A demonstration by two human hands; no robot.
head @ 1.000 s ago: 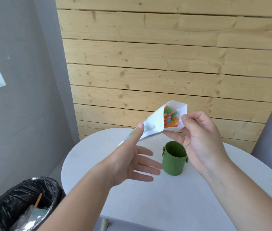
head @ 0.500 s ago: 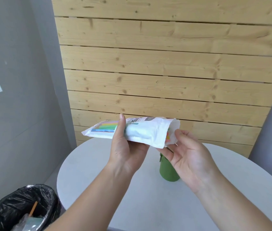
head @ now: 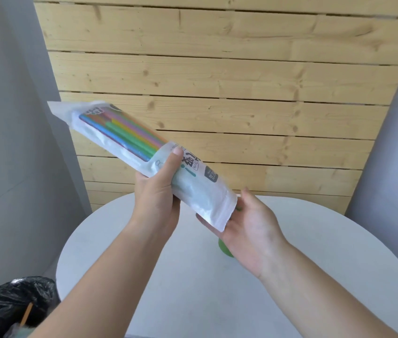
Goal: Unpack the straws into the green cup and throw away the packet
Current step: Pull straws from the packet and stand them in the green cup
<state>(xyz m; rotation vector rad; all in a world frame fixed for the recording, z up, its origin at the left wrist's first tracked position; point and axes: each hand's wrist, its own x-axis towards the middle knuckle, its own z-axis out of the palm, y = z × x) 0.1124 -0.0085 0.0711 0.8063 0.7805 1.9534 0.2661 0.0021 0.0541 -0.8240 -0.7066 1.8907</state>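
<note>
My left hand (head: 159, 191) grips the white straw packet (head: 200, 189) around its middle and holds it tilted, sealed end up at the left, open mouth down at the right. Coloured straws (head: 129, 134) show through the packet's clear window. My right hand (head: 251, 228) is cupped palm-up under the packet's open mouth, fingers apart, touching its lower edge. The green cup (head: 224, 248) stands on the table, almost wholly hidden behind my right hand; only a small green sliver shows.
The round white table (head: 193, 289) lies under both arms. A bin with a black liner (head: 10, 306) stands at the lower left, beside the table, with rubbish inside. A wooden plank wall (head: 217, 93) rises behind the table.
The packet has turned from level to steeply tilted, its mouth now pointing down. My left hand has gripped it around the middle; my right hand has dropped under the mouth, covering the cup.
</note>
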